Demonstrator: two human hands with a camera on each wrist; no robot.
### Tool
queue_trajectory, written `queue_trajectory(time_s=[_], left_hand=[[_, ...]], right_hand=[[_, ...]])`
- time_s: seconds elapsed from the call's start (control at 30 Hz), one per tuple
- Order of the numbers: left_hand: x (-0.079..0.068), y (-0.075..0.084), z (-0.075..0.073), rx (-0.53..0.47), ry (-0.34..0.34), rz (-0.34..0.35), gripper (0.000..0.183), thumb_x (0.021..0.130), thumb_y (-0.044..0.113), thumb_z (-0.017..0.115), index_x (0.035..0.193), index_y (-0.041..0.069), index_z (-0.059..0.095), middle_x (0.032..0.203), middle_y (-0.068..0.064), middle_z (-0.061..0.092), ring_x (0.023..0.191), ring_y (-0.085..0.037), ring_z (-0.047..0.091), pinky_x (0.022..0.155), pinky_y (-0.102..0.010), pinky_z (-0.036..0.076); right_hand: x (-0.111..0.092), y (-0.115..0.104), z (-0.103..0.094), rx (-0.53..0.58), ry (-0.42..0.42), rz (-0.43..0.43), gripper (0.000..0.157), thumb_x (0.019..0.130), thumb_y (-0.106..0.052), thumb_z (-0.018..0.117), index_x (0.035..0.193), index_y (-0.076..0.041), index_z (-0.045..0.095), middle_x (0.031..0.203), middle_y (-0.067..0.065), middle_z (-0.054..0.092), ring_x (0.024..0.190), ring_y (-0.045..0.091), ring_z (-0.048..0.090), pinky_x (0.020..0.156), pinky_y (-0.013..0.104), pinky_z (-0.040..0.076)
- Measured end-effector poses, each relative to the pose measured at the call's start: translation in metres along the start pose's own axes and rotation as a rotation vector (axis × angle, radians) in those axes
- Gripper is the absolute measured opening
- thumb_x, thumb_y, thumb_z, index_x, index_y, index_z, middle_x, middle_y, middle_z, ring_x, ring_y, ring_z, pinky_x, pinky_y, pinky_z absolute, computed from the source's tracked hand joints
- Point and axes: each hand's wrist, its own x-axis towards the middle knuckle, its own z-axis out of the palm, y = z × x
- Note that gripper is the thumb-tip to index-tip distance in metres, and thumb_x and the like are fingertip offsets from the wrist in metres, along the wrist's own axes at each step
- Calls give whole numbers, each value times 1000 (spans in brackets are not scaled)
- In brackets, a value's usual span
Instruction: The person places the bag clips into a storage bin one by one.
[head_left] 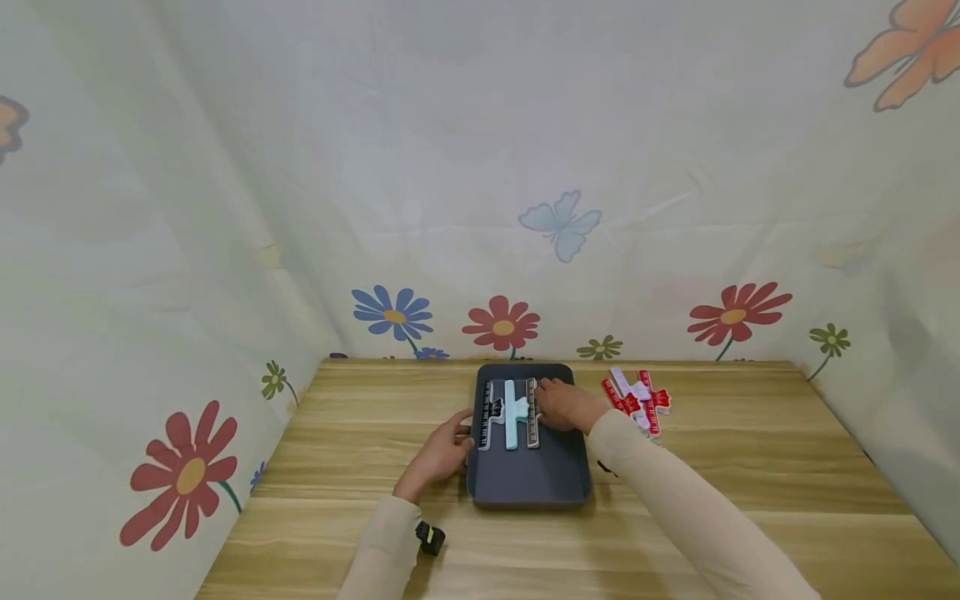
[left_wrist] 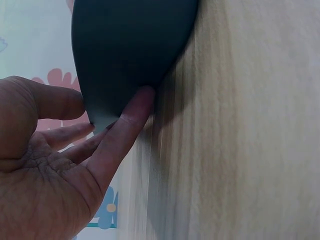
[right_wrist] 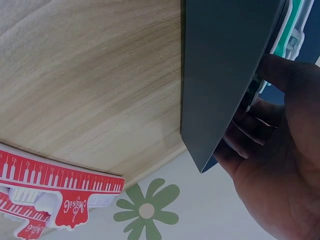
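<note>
A dark grey tray (head_left: 528, 487) sits on the table with three long clips in it. On the left lies a black clip (head_left: 487, 412) with piano-key markings, in the middle a pale blue clip (head_left: 512, 417). The third, a dark clip with a pale edge (head_left: 533, 417), lies on the right. My right hand (head_left: 566, 406) reaches over the tray's right side and pinches this third clip; the right wrist view shows thumb and fingers around its dark end (right_wrist: 252, 95). Along the tray's left wall, my left hand (head_left: 444, 450) touches the outside with fairly straight fingers (left_wrist: 132, 112).
Right of the tray lies a loose pile of red clips (head_left: 658, 402) and light purple clips (head_left: 628, 382), beyond my right forearm. The wood-grain table (head_left: 360, 433) meets a flower-printed curtain (head_left: 450, 208) at the back and sides.
</note>
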Motion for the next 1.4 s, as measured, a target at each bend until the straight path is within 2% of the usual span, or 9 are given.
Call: queue_trajectory(time_s=[0.3, 0.63, 0.9, 1.17, 1.4], left_hand=[[0, -1, 0, -15, -1, -2, 55, 98, 0, 46, 151, 4, 32, 135, -33, 53, 114, -39, 61, 60, -35, 60], [2, -1, -2, -43, -5, -7, 56, 98, 0, 46, 151, 4, 32, 134, -33, 53, 113, -39, 61, 61, -35, 60], [1, 0, -1, -62, 2, 1, 55, 96, -2, 47, 150, 2, 33, 132, -34, 53, 112, -42, 62, 60, -38, 61], [3, -2, -1, -104, 4, -19, 57, 96, -2, 47, 151, 4, 33, 133, -34, 53, 110, -38, 63, 59, -38, 60], [3, -4, -3, -122, -12, -29, 57, 96, -3, 47, 151, 5, 33, 135, -34, 52, 103, -36, 65, 59, -40, 61]], right_hand=[[-5, 2, 0, 40, 10, 10, 53, 95, -33, 63, 136, -1, 51, 135, 17, 54, 122, 31, 53, 109, 44, 45], [-19, 4, -6, 140, 105, -10, 58, 93, -31, 66, 140, -2, 49, 136, 19, 52, 122, 33, 52, 108, 47, 46], [-37, 8, -10, 213, 211, -42, 56, 91, -24, 68, 138, 0, 50, 130, 18, 55, 117, 32, 55, 105, 46, 49], [-57, 13, -16, 260, 239, -44, 58, 91, -26, 69, 140, -1, 49, 131, 17, 53, 115, 29, 58, 101, 44, 51], [-69, 25, -20, 270, 273, -31, 59, 94, -29, 65, 142, 1, 46, 140, 21, 50, 123, 35, 56, 102, 49, 49]])
